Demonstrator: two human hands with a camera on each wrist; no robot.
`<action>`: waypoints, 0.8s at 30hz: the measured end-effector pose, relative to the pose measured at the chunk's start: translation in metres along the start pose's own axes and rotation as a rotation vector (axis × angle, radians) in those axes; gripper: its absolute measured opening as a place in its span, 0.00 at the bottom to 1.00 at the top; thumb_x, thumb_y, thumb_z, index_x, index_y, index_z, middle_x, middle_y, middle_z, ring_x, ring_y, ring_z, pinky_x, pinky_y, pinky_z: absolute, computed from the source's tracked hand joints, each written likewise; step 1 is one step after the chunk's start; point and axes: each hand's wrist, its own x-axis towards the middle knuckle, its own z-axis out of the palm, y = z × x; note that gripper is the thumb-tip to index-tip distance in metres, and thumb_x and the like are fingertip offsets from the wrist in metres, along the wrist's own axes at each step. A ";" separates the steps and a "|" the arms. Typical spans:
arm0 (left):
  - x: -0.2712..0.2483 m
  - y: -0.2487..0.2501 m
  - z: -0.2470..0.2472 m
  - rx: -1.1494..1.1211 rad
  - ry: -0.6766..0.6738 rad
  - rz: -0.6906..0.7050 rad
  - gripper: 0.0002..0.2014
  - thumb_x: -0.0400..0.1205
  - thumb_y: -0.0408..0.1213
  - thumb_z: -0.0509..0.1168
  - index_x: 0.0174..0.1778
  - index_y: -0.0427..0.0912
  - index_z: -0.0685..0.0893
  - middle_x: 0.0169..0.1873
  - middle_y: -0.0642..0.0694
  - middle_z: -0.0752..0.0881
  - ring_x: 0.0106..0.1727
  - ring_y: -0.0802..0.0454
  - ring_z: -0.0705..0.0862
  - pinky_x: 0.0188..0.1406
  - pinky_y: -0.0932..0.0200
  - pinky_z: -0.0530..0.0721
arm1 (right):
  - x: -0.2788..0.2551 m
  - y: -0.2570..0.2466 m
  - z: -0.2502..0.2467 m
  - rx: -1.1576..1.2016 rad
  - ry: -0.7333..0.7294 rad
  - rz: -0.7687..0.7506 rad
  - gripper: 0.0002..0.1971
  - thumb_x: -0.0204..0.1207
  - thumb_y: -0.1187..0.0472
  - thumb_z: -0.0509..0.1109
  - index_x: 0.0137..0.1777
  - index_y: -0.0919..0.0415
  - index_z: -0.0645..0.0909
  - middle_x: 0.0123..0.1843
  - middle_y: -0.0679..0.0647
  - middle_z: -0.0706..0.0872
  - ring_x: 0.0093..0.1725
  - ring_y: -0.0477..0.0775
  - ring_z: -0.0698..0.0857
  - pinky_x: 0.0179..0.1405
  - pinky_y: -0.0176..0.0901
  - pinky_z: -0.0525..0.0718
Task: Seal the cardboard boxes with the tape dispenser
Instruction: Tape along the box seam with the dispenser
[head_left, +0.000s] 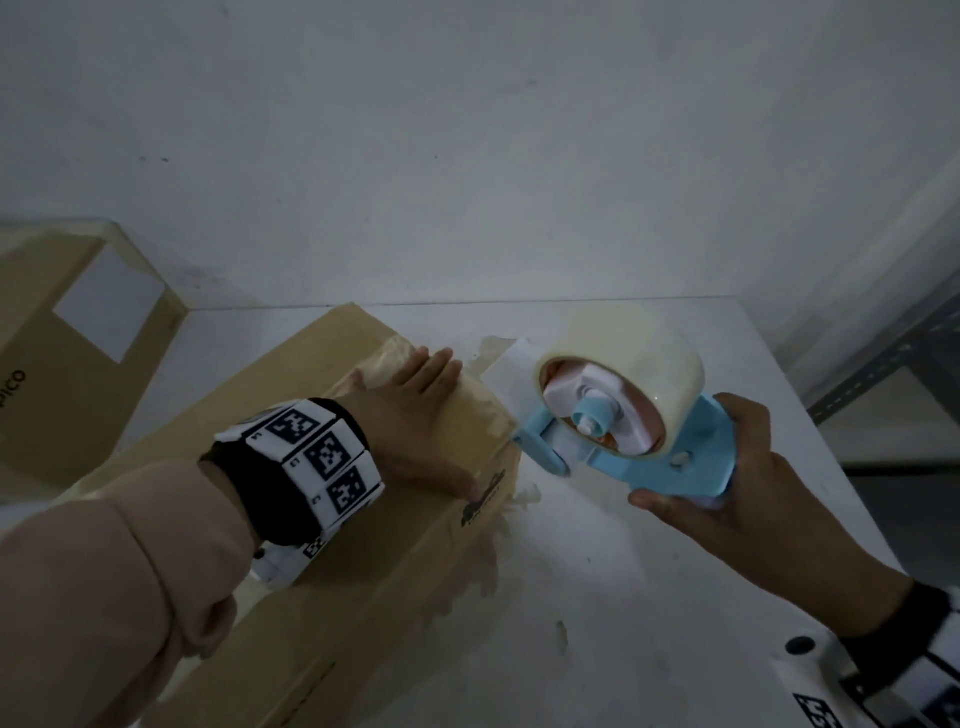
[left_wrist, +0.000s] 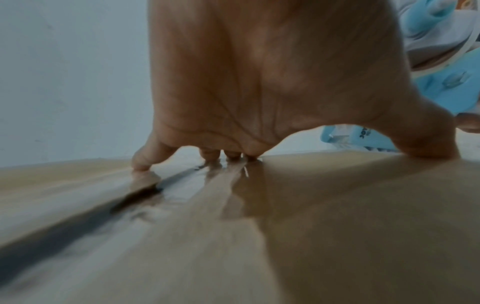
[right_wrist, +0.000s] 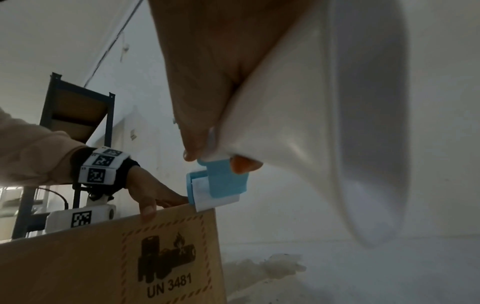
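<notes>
A long cardboard box (head_left: 363, 587) lies on the white table (head_left: 623, 597), its top seam (left_wrist: 145, 197) covered in glossy clear tape. My left hand (head_left: 415, 421) presses flat on the box top near its far right corner, fingers straight and thumb at the edge. My right hand (head_left: 727, 493) grips the handle of a light-blue tape dispenser (head_left: 639, 447) with a large clear tape roll (head_left: 623, 364). The dispenser's front end (right_wrist: 215, 185) sits right at the box's corner, beside the left hand (right_wrist: 153, 193). The box side (right_wrist: 166, 259) bears a battery warning mark, "UN 3481".
A second cardboard box (head_left: 67, 353) with a white label stands at the far left against the wall. Tape scraps and stains (head_left: 498, 358) lie on the table beyond the box. A dark metal shelf frame (head_left: 893, 353) stands past the table's right edge.
</notes>
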 end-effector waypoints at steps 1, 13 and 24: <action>0.000 0.000 0.000 0.002 -0.001 0.000 0.65 0.60 0.77 0.61 0.78 0.49 0.28 0.78 0.57 0.27 0.80 0.57 0.29 0.76 0.27 0.42 | 0.000 0.000 -0.001 -0.007 -0.008 0.000 0.36 0.47 0.18 0.63 0.51 0.29 0.54 0.41 0.39 0.80 0.49 0.28 0.82 0.34 0.21 0.82; 0.005 -0.002 -0.001 0.019 -0.021 0.014 0.65 0.60 0.77 0.60 0.78 0.48 0.28 0.77 0.57 0.25 0.79 0.56 0.27 0.75 0.27 0.44 | 0.003 -0.005 0.000 -0.249 -0.045 -0.142 0.34 0.55 0.34 0.65 0.58 0.44 0.58 0.31 0.44 0.82 0.24 0.43 0.82 0.23 0.21 0.73; 0.003 0.000 -0.002 0.018 0.011 0.007 0.65 0.61 0.76 0.62 0.79 0.46 0.30 0.79 0.54 0.28 0.80 0.54 0.29 0.77 0.28 0.45 | -0.040 0.064 0.015 -0.198 0.226 0.110 0.51 0.61 0.29 0.69 0.75 0.33 0.37 0.50 0.61 0.86 0.40 0.57 0.88 0.35 0.51 0.88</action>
